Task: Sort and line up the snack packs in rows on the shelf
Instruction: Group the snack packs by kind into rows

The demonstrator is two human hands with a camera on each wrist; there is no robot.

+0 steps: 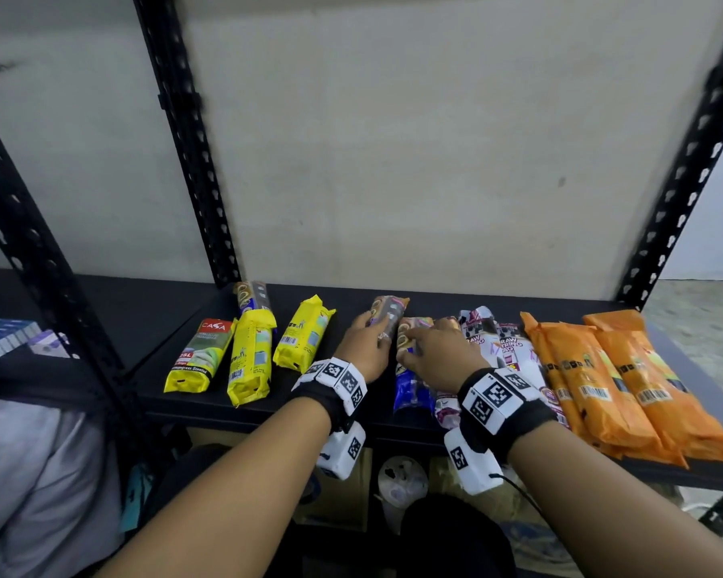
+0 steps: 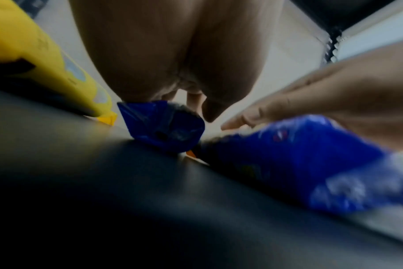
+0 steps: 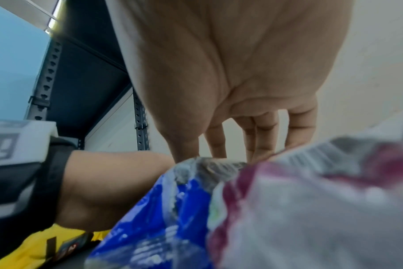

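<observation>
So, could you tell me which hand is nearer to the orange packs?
Right. The right hand rests on the blue pack, with only the white packs between it and the orange packs; the left hand is farther left.

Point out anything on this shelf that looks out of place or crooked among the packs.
The green-and-yellow Casa pack at the left end has its own design, unlike the plain yellow packs beside it. One blue pack lies alone behind the yellow ones, apart from the blue packs under the hands. The yellow packs lie at uneven angles.

Pale plaster wall (image 1: 393,139) behind black slotted uprights (image 1: 184,139); speckled floor (image 1: 698,310)
</observation>
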